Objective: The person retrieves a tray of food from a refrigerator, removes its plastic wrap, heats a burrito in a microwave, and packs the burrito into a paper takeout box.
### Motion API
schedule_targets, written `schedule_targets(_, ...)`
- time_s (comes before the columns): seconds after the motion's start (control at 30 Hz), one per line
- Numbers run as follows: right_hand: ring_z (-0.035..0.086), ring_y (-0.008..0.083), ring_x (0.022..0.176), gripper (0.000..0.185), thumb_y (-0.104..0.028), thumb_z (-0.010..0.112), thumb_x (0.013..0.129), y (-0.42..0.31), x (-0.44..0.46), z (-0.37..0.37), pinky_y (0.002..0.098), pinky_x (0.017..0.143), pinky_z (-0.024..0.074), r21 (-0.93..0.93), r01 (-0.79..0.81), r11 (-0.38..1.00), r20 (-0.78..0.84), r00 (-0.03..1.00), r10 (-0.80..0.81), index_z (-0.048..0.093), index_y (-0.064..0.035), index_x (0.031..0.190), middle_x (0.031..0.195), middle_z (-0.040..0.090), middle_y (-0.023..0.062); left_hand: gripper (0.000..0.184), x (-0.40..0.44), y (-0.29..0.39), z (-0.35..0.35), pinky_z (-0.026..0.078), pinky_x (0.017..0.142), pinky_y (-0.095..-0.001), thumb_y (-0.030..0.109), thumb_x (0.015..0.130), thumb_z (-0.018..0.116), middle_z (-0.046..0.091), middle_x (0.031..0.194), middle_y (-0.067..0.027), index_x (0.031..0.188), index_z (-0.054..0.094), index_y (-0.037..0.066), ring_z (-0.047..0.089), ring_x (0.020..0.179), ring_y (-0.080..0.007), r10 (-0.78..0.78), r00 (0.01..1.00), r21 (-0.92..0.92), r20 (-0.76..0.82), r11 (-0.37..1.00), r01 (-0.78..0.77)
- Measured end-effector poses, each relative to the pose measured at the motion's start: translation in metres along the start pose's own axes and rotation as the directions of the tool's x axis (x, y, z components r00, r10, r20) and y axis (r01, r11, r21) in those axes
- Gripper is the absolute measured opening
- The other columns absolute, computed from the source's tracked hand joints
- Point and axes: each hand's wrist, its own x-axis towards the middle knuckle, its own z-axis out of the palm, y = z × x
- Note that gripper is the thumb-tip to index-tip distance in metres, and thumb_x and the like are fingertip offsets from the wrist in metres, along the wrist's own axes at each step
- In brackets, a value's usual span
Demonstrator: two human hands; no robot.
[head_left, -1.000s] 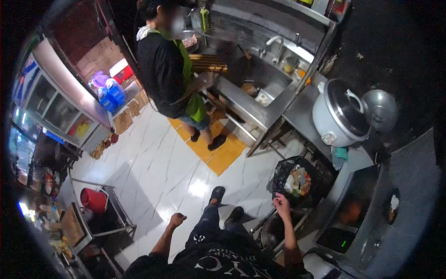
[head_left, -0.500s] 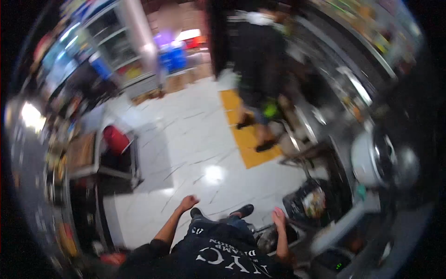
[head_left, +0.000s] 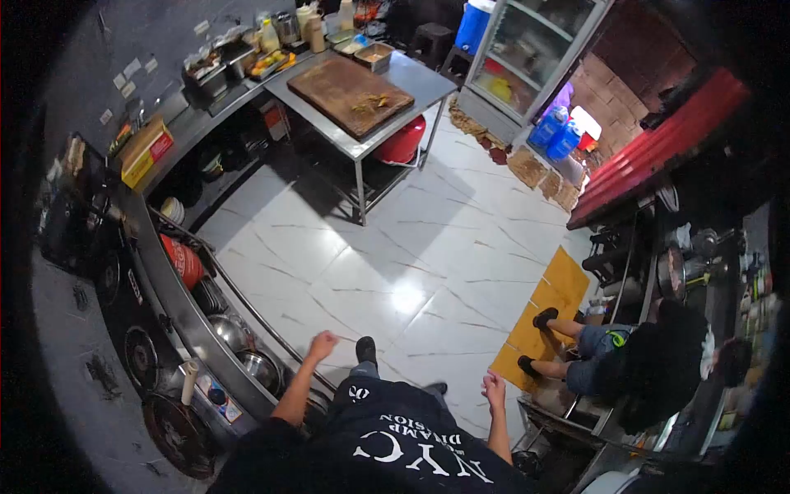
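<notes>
My left hand [head_left: 323,344] hangs in the air over the floor, its fingers loosely bent and holding nothing. Nearest to it is the front edge of the steel counter [head_left: 239,395] on the left. On the other side of my body, my right hand [head_left: 494,389] is also raised and holds nothing, its fingers part curled and a little apart. It is near the lower end of the yellow mat [head_left: 517,362]. Neither hand touches an object. Between them are my black printed shirt [head_left: 411,440] and my dark shoe [head_left: 366,350].
A steel table [head_left: 428,78] carries a brown cutting board [head_left: 350,92]. A glass-door fridge [head_left: 527,53] stands by the doorway. To the right, another person [head_left: 650,362] stands on the mat at a cooking counter. Pans [head_left: 177,432] and a box [head_left: 148,152] line the left counter.
My view has swung to the left. The steel table and left counter are now in fuller view, and the other person has shifted to the lower right. Both hands remain free.
</notes>
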Motion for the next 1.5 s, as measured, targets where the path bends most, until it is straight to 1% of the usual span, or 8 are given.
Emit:
schedule_targets(0.27, 0.056, 0.0111, 0.073, 0.041, -0.022, 0.067, 0.082, -0.003, 0.025, 0.061, 0.0301, 0.057, 0.0502, -0.262, -0.206, 0.943, 0.067, 0.971, 0.231, 0.057, -0.0125, 0.121, 0.088, 0.058, -0.0001, 0.014, 0.023, -0.081, -0.111, 0.046, 0.051, -0.0263, 0.013, 0.088, 0.057, 0.062, 0.071, -0.0043, 0.082, 0.061, 0.001, 0.055, 0.059, -0.0106, -0.234, 0.96, -0.553, -0.151, 0.825, 0.115)
schedule_targets(0.5, 0.05, 0.01, 0.06, 0.045, -0.016, 0.07, 0.079, -0.099, 0.107, 0.132, 0.0359, 0.057, 0.0547, -0.324, -0.413, 0.851, 0.057, 0.89, 0.453, 0.055, -0.0122, 0.121, 0.07, 0.052, -0.0024, 0.016, 0.061, -0.025, -0.146, 0.045, 0.054, -0.0267, 0.017, 0.091, 0.058, 0.058, 0.069, -0.0015, 0.086, 0.06, 0.002, 0.054, 0.06, -0.0091, -0.23, 0.967, -0.445, -0.108, 0.881, 0.16)
schedule_targets(0.63, 0.053, 0.0094, 0.063, 0.034, -0.018, 0.064, 0.083, -0.112, 0.335, 0.195, 0.0352, 0.059, 0.0558, -0.232, 0.139, 0.963, 0.44, 0.898, -0.024, 0.058, -0.0078, 0.115, 0.068, 0.056, 0.0011, 0.024, 0.076, -0.019, -0.165, 0.048, 0.058, -0.0288, 0.027, 0.087, 0.064, 0.061, 0.072, -0.0016, 0.087, 0.062, 0.003, 0.058, 0.066, -0.011, -0.367, 0.929, -0.476, -0.059, 0.828, 0.297)
schedule_targets(0.7, 0.055, 0.0093, 0.064, 0.029, -0.019, 0.062, 0.085, -0.262, 0.365, 0.289, 0.0336, 0.063, 0.0562, -0.438, 0.143, 0.888, 0.424, 0.903, 0.064, 0.06, -0.0064, 0.111, 0.066, 0.057, 0.0023, 0.025, 0.083, -0.023, -0.177, 0.049, 0.06, -0.0297, 0.028, 0.086, 0.065, 0.062, 0.075, -0.0025, 0.088, 0.063, 0.003, 0.059, 0.068, -0.0116, -0.421, 0.901, -0.474, -0.104, 0.818, 0.327)
schedule_targets(0.93, 0.058, 0.0105, 0.093, 0.039, -0.024, 0.067, 0.087, -0.615, 0.278, 0.532, 0.0273, 0.066, 0.0536, -0.199, 0.569, 0.798, 0.963, 0.263, 0.053, 0.059, -0.011, 0.123, 0.111, 0.062, 0.0002, 0.014, 0.118, 0.015, -0.216, 0.052, 0.063, -0.0279, 0.018, 0.088, 0.06, 0.063, 0.081, -0.0038, 0.092, 0.063, 0.005, 0.061, 0.074, -0.0127, -0.51, 0.829, -0.713, -0.228, 0.668, 0.215)
schedule_targets(1.23, 0.054, 0.0098, 0.093, 0.043, -0.019, 0.066, 0.089, -0.659, 0.261, 0.653, 0.0246, 0.064, 0.051, 0.099, 0.735, 0.671, 0.989, 0.0, -0.145, 0.054, -0.0127, 0.129, 0.111, 0.057, 0.0042, 0.023, 0.183, -0.016, -0.233, 0.048, 0.068, -0.0337, 0.018, 0.089, 0.055, 0.065, 0.076, -0.0091, 0.081, 0.067, -0.001, 0.061, 0.074, -0.0183, -0.421, 0.875, -0.45, -0.236, 0.846, 0.286)
schedule_targets(1.37, 0.054, 0.0106, 0.097, 0.044, -0.02, 0.065, 0.089, -0.683, 0.26, 0.661, 0.0265, 0.066, 0.0536, 0.008, 0.533, 0.846, 0.969, 0.206, -0.139, 0.052, -0.0131, 0.131, 0.111, 0.058, 0.0031, 0.016, 0.248, 0.007, -0.295, 0.05, 0.054, -0.0302, 0.017, 0.089, 0.058, 0.064, 0.076, -0.0066, 0.089, 0.063, 0.001, 0.062, 0.07, -0.0161, -0.467, 0.883, -0.724, 0.04, 0.596, 0.348)
schedule_targets(1.5, 0.059, 0.0127, 0.095, 0.044, -0.023, 0.062, 0.091, -0.687, 0.262, 0.64, 0.0293, 0.071, 0.0557, -0.062, 0.365, 0.929, 0.913, 0.397, -0.095, 0.05, -0.0184, 0.133, 0.116, 0.059, 0.0053, 0.016, 0.357, -0.012, -0.356, 0.048, 0.049, -0.0332, 0.019, 0.091, 0.057, 0.063, 0.072, -0.0077, 0.086, 0.061, 0.004, 0.06, 0.059, -0.0166, -0.287, 0.949, -0.58, -0.128, 0.798, 0.163)
